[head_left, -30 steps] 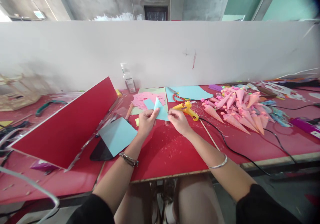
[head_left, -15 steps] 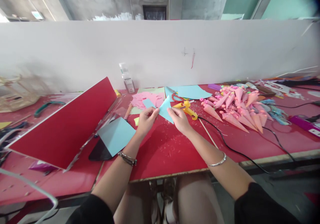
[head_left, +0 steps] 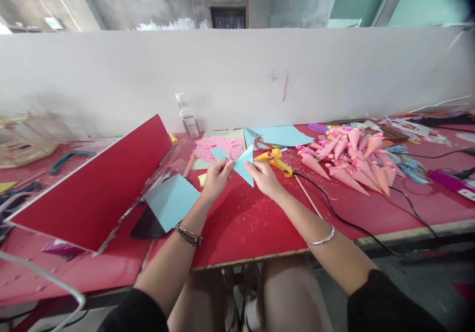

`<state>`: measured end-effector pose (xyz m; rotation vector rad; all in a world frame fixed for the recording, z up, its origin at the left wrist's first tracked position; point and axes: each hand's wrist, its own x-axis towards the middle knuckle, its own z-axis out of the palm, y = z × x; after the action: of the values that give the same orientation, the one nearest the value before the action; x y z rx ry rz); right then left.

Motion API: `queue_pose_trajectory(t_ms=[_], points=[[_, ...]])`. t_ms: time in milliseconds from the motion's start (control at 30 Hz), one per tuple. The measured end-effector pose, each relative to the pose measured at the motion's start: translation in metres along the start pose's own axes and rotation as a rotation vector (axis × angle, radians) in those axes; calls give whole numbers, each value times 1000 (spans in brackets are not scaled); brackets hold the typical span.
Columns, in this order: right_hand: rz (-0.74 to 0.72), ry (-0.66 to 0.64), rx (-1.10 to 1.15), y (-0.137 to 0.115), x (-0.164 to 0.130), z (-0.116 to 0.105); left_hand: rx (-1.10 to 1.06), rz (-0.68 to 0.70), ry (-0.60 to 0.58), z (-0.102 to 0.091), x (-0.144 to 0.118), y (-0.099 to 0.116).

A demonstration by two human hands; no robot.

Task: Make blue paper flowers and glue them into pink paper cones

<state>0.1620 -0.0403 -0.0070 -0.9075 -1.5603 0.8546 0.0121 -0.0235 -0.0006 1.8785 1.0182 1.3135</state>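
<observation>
A small piece of light blue paper (head_left: 244, 167), pointed at top and bottom, is held up between my two hands over the red table. My left hand (head_left: 218, 176) pinches its left corner between thumb and fingers. At the right edge, my right hand (head_left: 264, 176) grips the same paper, thumb on the near face. Behind my left hand, a blue paper strip (head_left: 219, 153) lies on pink paper scraps (head_left: 208, 146). Just beyond my right hand rests a yellow glue gun (head_left: 276, 161) with a black cord.
Pink paper cones (head_left: 352, 159) are heaped on the right. A blue paper square (head_left: 172, 201) overlaps a black phone-like slab (head_left: 146, 224) at left. A tilted red board (head_left: 100, 188) stands farther left. Red-handled scissors (head_left: 261, 143) lie on blue sheets (head_left: 285, 135) at the back.
The blue paper has turned slightly between my fingers, its lower point shifting left and down. Both hands keep their pinch in nearly the same place.
</observation>
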Motion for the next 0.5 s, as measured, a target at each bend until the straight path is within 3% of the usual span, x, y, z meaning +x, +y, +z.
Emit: queue_pose_trajectory(t_ms=[267, 500], points=[[8, -75, -62, 3, -2, 4, 8, 13, -116, 2, -3, 2], [40, -93, -36, -2, -4, 2, -46, -172, -227, 2, -4, 3]])
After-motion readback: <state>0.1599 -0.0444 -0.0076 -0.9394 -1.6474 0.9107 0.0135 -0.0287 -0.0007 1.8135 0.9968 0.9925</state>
